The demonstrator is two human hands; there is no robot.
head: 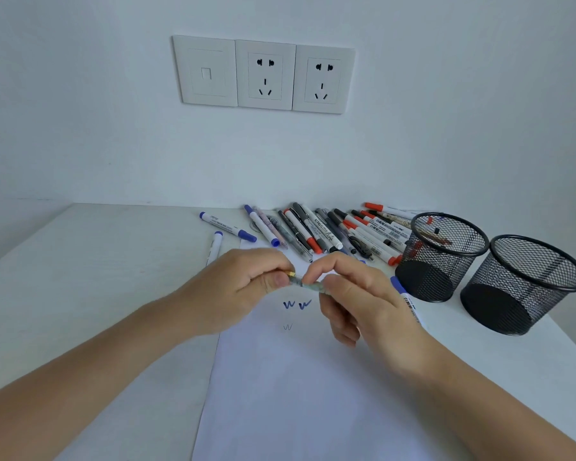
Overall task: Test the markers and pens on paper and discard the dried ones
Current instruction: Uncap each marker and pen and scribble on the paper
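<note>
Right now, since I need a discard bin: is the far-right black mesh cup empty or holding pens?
Empty: the black round wire-mesh cup shows only its bare dark bottom, no pens inside.

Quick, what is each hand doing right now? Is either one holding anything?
Left hand: closed, pinching one end of a pen.
Right hand: closed, pinching the other part of the same pen.

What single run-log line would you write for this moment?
left hand: pinches pen; right hand: grips pen; paper: three scribbles; pile: at paper's far edge
</note>
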